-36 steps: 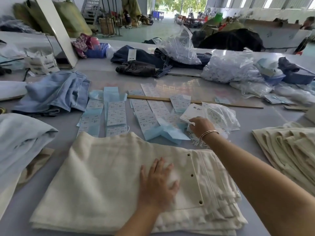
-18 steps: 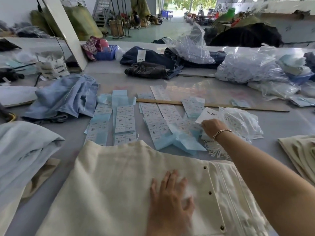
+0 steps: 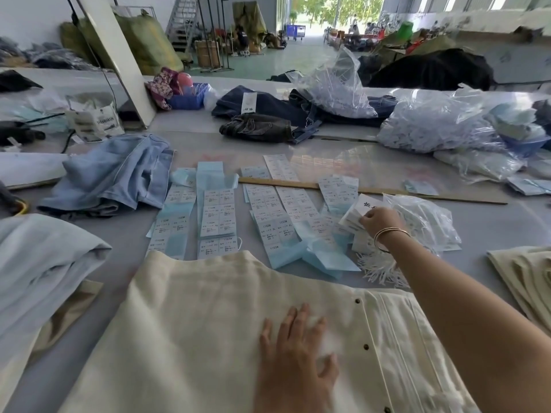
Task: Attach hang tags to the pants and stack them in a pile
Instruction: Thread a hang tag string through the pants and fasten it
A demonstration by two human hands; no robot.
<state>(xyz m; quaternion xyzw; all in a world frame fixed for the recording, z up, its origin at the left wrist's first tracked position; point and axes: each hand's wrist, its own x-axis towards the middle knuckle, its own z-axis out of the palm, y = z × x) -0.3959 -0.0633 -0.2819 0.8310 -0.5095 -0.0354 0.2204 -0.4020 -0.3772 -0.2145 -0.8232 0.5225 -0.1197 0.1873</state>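
Note:
Cream folded pants point(image 3: 193, 338) lie in a stack on the grey table right in front of me, with dark snap buttons along the waistband at the right. My left hand point(image 3: 298, 356) rests flat on them, fingers spread. My right hand point(image 3: 380, 220) reaches forward and pinches a white hang tag point(image 3: 362, 208) from a small heap of tags beside a clear bag point(image 3: 423, 222). A pile of white plastic tag pins point(image 3: 378, 269) lies under my right forearm. More cream pants point(image 3: 524, 275) are stacked at the right edge.
Strips of white size stickers on blue backing point(image 3: 217, 216) lie spread mid-table, with a wooden ruler point(image 3: 372, 190) behind them. Light blue garments point(image 3: 110, 174) sit left, dark jeans point(image 3: 268, 117) and plastic bags point(image 3: 432, 123) at the back.
My view has dipped and shifted, so the cream pants sit lower in frame. My right hand has closed its fingers on the top hang tag. The left hand stays flat on the pants.

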